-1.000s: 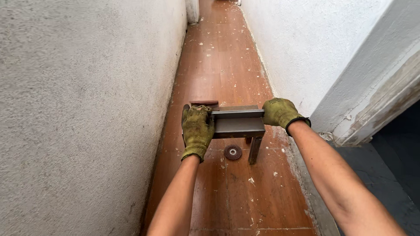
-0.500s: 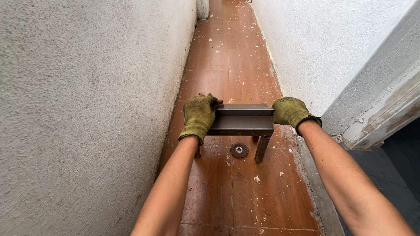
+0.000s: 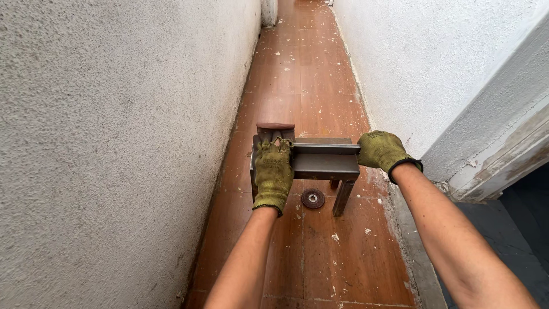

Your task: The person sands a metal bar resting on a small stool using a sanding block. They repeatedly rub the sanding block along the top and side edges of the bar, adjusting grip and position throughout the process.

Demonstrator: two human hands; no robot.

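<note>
1. A rough grey plastered wall (image 3: 103,143) fills the left.
2. A white textured wall (image 3: 423,63) runs along the right.
3. Between them, a narrow reddish-brown tiled floor (image 3: 297,74), flecked with white debris, stretches far.

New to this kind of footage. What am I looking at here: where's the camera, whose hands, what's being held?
There is no machine here. The single picture comes from a camera worn on a person's head, looking down along their own bare forearms. Both hands wear yellow-green work gloves.

The left hand lies over the left end of a small dark metal stand, fingers curled over its top, with a reddish-brown flat piece showing just beyond it. The right hand has its grip on the stand's right end. Whether the stand's legs touch the floor I cannot tell.

Underneath is a narrow passage with a brown tiled floor, speckled with white flecks, between two rough pale plastered walls. On the floor below the stand lies a round grinding-type disc. At the lower right is a worn door frame.
</note>
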